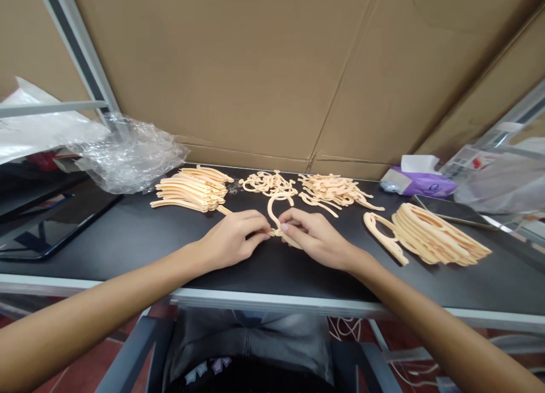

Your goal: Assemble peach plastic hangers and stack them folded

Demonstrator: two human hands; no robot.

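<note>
My left hand (242, 238) is closed in a pinch around a slim, straight cream-coloured plastic strip (223, 209), whose far end sticks out beyond the knuckles. In my right hand (315, 237) is a cream plastic piece with a curved hook (272, 207) that rises above the fingers. The two pieces meet between my fingertips, just above the black tabletop. Whether they are joined or only touching I cannot tell. My fingers hide much of both pieces.
Behind my hands lie a stack of long strips (191, 188), a heap of small curved pieces (268, 183) and a pile of wavy pieces (332, 188). Stacked looped pieces (438, 234) sit right. A tissue pack (419, 180), crumpled plastic wrap (131, 154) and a dark tablet-like device (51, 222) surround them.
</note>
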